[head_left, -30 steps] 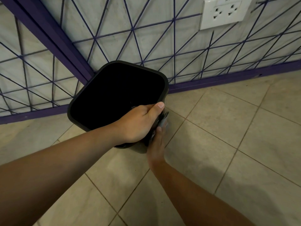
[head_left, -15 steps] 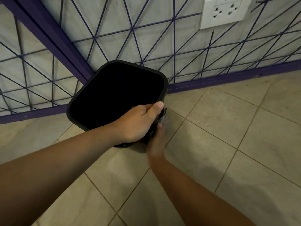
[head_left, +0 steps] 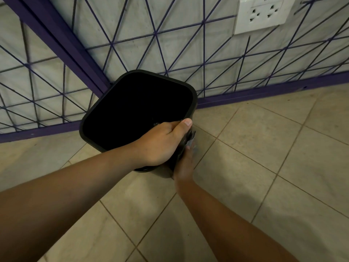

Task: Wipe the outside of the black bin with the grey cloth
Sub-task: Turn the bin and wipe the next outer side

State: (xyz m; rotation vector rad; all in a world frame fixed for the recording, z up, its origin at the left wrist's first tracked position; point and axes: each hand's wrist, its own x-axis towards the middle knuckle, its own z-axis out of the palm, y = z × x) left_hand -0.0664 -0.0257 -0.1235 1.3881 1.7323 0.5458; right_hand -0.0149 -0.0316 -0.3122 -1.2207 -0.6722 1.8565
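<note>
The black bin [head_left: 120, 86] stands on the tiled floor in a corner, its square opening tilted towards me. My left hand [head_left: 160, 142] grips its near right rim, thumb on the outside corner. Below that, my right hand [head_left: 184, 163] presses the grey cloth [head_left: 189, 141] flat against the bin's right outer wall. Only a small crumpled edge of the cloth shows above the fingers; the rest is hidden between hand and bin.
Two walls with purple diagonal lines and a purple skirting [head_left: 264, 93] meet right behind the bin. A white double socket [head_left: 261, 15] sits on the right wall. Beige floor tiles [head_left: 255, 148] spread to the right and towards me.
My right hand with the cloth slid up the bin's side and then slightly back down. The left hand and the bin have stayed where they were.
</note>
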